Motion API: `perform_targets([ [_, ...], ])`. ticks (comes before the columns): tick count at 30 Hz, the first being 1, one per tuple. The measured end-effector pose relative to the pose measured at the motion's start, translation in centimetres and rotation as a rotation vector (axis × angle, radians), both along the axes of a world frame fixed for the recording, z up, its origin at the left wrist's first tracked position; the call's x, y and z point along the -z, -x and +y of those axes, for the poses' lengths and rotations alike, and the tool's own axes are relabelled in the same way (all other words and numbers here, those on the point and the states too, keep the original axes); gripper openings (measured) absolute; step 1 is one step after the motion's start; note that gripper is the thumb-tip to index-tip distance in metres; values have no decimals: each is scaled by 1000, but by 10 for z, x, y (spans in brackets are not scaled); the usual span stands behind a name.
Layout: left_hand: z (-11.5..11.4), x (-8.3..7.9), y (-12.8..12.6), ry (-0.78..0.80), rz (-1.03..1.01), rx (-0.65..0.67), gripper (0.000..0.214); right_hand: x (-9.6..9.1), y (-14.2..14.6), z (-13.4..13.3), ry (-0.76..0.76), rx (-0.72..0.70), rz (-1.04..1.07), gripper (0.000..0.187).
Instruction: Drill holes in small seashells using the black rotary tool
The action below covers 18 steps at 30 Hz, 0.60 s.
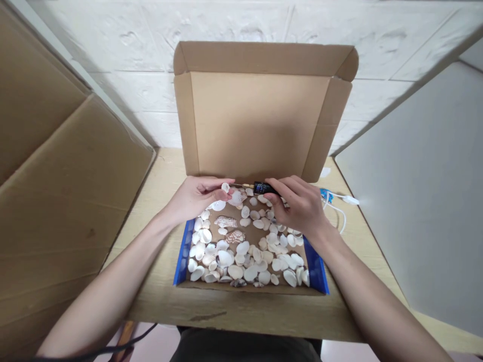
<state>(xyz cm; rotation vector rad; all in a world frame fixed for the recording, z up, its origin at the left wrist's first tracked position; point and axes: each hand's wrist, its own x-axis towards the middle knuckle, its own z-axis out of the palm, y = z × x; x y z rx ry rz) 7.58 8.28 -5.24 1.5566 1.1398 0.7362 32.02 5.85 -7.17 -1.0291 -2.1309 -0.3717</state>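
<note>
My left hand (207,194) pinches a small white seashell (225,187) between thumb and fingers, above the far part of an open cardboard box. Closed around a small black-bodied drill (261,188) is my right hand (296,203). The drill's brass-coloured chuck and thin bit point left toward the shell; whether the tip touches it I cannot tell. Below both hands, many loose white shells (236,272) cover much of the box floor. Two larger brown-patterned shells (234,237) lie left of the middle.
The box's brown lid (260,115) stands upright at the back against a white wall (226,25). Its blue side wall (316,266) is on the right. A white cable (341,213) lies right of the box. Cardboard (75,191) and a pale panel (422,191) flank the wooden table (241,314).
</note>
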Motion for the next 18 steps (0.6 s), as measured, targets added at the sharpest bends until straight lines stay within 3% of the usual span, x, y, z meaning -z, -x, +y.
perform_targets([
  [18, 1, 2, 1, -126, 45, 35, 33, 1, 1, 0, -26, -40, -28, 20],
])
